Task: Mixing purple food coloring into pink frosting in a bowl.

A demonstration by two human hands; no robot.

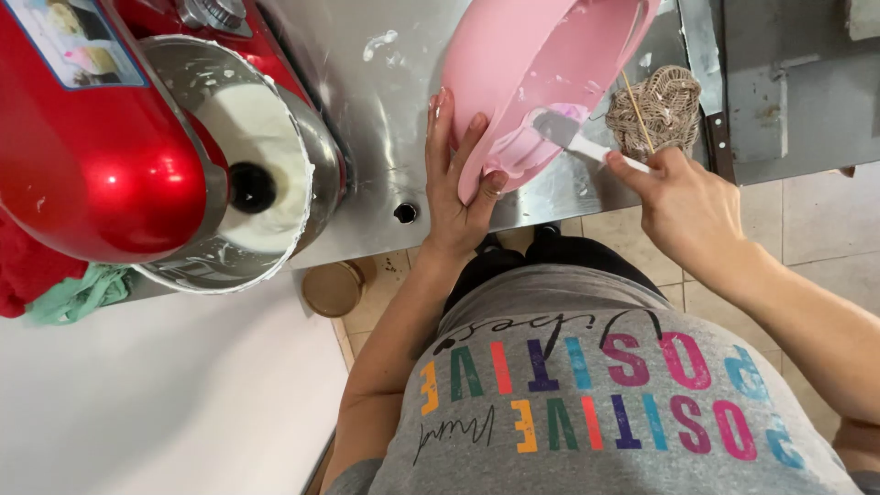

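Observation:
A pink mixing bowl [513,64] is tilted toward me over a steel counter [376,101]. My left hand [456,179] grips its near rim, fingers spread on the outside and thumb inside. My right hand [683,206] holds a white-handled spatula [573,136] whose grey blade lies in pink batter at the bowl's lower edge. A thin wooden skewer [636,112] also rises from that hand's grip.
A red stand mixer [101,156] with its steel bowl [266,165] of white cream fills the left. A beige woven scrubber [662,105] lies right of the pink bowl. A round lid [332,289] lies below the counter edge. Tiled floor shows at right.

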